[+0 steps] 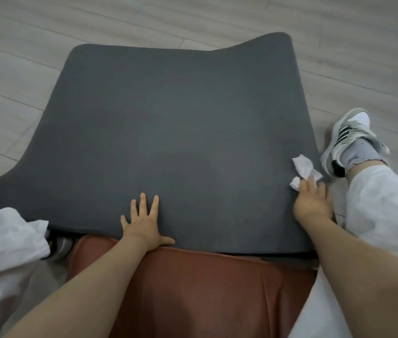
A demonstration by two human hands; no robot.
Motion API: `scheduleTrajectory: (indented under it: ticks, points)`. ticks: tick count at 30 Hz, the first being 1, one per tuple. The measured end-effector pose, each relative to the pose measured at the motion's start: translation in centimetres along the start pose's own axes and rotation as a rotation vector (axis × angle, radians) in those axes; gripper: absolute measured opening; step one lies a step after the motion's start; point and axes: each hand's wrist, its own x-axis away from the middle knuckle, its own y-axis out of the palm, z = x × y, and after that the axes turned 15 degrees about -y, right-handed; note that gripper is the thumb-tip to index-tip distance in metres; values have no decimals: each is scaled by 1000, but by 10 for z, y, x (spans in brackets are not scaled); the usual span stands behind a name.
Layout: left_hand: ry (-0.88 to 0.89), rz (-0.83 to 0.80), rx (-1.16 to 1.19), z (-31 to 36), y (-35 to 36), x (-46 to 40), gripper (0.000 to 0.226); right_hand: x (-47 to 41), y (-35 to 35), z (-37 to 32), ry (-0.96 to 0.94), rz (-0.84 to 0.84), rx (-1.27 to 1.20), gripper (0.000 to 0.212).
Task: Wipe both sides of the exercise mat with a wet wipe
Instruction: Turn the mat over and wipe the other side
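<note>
A dark grey exercise mat lies spread over the floor, its near edge resting on a brown cushion. My left hand lies flat on the mat's near edge, fingers spread and straight. My right hand presses a crumpled white wet wipe onto the mat near its right edge. The fingers are blurred and reach over the wipe, part of which sticks out beyond the fingertips. The mat's far right corner bulges up slightly.
A brown leather cushion sits between my legs under the mat's near edge. My right foot in a grey and white sneaker rests on the wood-look floor beside the mat. White trouser legs flank both sides.
</note>
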Motion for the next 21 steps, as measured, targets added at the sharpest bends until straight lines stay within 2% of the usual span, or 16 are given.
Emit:
scheduleTrajectory:
  ticks: [1, 2, 4, 7, 8, 11, 12, 13, 15, 18, 19, 21]
  points:
    - [1, 8, 6, -1, 0, -1, 137, 2, -5, -2, 155, -24, -26, 54]
    - [5, 13, 8, -1, 1, 0, 137, 4, -1, -17, 217, -26, -78, 56]
    - [13, 18, 14, -2, 1, 0, 136, 12, 14, -77, 171, -79, -133, 58]
    - [28, 45, 37, -4, 4, 0, 133, 40, 41, -176, -108, 10, -229, 60]
    - [35, 64, 44, -4, 5, 0, 131, 50, 41, -205, -254, -37, -263, 53]
    - [60, 107, 89, -7, 9, -1, 114, 82, 17, -257, -882, -327, -411, 43]
    - [62, 105, 96, -7, 9, -1, 113, 83, 14, -255, -999, -355, -407, 40]
    - [60, 106, 88, -7, 9, -1, 118, 76, 10, -242, -1005, -344, -364, 39]
    - [56, 103, 57, -7, 7, 1, 128, 60, 10, -192, -861, -284, -257, 43]
    - [53, 99, 57, -7, 5, 3, 131, 37, 2, -82, -410, -159, -236, 46]
    - [55, 98, 55, -7, 4, 4, 130, 34, -5, -58, -249, -134, -272, 45]
    - [58, 91, 53, -7, 3, 4, 128, 30, -8, -49, -58, -116, -245, 46]
